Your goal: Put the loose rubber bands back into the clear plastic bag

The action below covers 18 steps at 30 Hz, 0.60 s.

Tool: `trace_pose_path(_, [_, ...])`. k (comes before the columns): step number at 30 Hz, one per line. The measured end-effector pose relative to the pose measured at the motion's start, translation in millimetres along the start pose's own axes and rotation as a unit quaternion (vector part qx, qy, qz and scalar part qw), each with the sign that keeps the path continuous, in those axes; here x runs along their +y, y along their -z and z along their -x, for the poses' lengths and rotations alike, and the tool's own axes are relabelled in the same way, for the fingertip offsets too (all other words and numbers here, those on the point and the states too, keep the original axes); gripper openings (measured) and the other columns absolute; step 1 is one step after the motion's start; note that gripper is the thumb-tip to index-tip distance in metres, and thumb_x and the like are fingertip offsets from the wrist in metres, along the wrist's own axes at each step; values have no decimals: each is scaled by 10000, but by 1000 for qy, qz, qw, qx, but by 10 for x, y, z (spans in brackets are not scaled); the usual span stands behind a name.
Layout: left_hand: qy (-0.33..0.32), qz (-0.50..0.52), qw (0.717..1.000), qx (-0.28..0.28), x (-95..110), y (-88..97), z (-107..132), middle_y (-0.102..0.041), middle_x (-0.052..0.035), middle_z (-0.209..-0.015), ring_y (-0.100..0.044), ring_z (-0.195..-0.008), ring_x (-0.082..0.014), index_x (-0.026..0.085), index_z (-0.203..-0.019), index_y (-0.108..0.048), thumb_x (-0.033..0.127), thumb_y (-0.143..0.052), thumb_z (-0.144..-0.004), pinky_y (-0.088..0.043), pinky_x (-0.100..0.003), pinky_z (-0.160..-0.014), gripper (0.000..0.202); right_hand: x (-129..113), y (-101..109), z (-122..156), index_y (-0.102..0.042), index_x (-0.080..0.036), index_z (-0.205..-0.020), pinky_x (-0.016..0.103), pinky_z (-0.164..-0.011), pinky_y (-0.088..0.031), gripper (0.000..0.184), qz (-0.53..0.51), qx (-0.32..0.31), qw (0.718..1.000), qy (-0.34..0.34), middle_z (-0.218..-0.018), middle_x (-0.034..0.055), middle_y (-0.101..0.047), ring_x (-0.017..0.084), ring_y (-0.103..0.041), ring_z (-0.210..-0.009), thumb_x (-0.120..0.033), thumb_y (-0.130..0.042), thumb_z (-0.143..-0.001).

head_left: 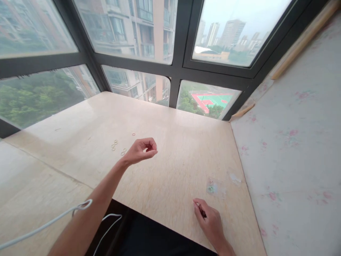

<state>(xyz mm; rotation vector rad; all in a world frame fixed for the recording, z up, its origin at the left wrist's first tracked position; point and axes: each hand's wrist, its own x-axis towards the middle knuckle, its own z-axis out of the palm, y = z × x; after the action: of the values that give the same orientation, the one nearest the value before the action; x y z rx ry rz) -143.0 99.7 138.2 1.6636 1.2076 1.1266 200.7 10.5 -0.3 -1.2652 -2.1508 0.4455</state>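
Head view: the right hand (210, 220) is curled, thumb to fingertips, near a clear packet (217, 187); the left hand (136, 150) pinches likewise beside small rings (114, 145). Whether either holds anything, I cannot tell.

Rings (113, 146) left on sill (165, 188), container (218, 188) right

i face dark-framed windows (183, 39) bright with hazy daylight, a building (145, 32) and trees (39, 92) outside, a beige stone-look surface (170, 174) below and floral wallpaper (298, 153) to my right.
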Motion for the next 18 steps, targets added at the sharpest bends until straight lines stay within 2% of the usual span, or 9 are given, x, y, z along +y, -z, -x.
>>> trace_pose_path(3, [-38,148,988,38,63,-401,-43,-532,-12,-674,-451,-598,-95,149,-685,-567,293,-704,-723,-357,-213,-516,202,-8,2,-8,-655,-182,-905,200,-481,-405,269,-12,-4,1000,-10,-533,-15,-590,118,-557,-442,-323,-431,-950])
trace_pose_path(6, [-35,248,965,73,64,-816,-90,-555,-16,-664,-461,-574,-92,151,-662,-566,352,-740,-691,-355,-208,-495,268,-22,10,-13,-643,-185,-922,210,-495,-398,239,-25,-7,999,-24,-543,-17,-590,124,-565,-463,-308,-438,-945])
trace_pose_path(9, [-1,274,960,52,27,-1211,-151,-577,-18,-641,-457,-544,-84,143,-657,-582,372,-744,-676,-333,-196,-470,281,-32,18,-24,-641,-188,-929,215,-504,-388,215,-37,-10,999,-35,-534,-28,-575,122,-561,-465,-283,-447,-934])
trace_pose_path(13, [45,166,984,-43,-24,-1671,-229,-535,16,-557,-387,-485,-62,131,-699,-624,291,-669,-728,-279,-187,-452,169,-42,30,-48,-645,-194,-934,217,-514,-376,197,-57,-9,997,-56,-522,-40,-559,120,-548,-464,-264,-461,-919])
trace_pose_path(15, [39,70,992,-94,-33,-1858,-253,-522,32,-542,-369,-486,-62,140,-713,-643,224,-622,-735,-277,-191,-468,89,-50,40,-58,-646,-193,-942,220,-517,-373,193,-71,-10,995,-68,-526,-41,-561,121,-544,-467,-256,-466,-914])
trace_pose_path(18, [8,-41,987,-154,-45,-2080,-267,-614,11,-657,-443,-561,-80,157,-703,-648,155,-591,-712,-329,-200,-523,58,-58,55,-66,-646,-187,-943,224,-521,-371,183,-90,-12,992,-83,-542,-35,-575,124,-546,-473,-239,-475,-902])
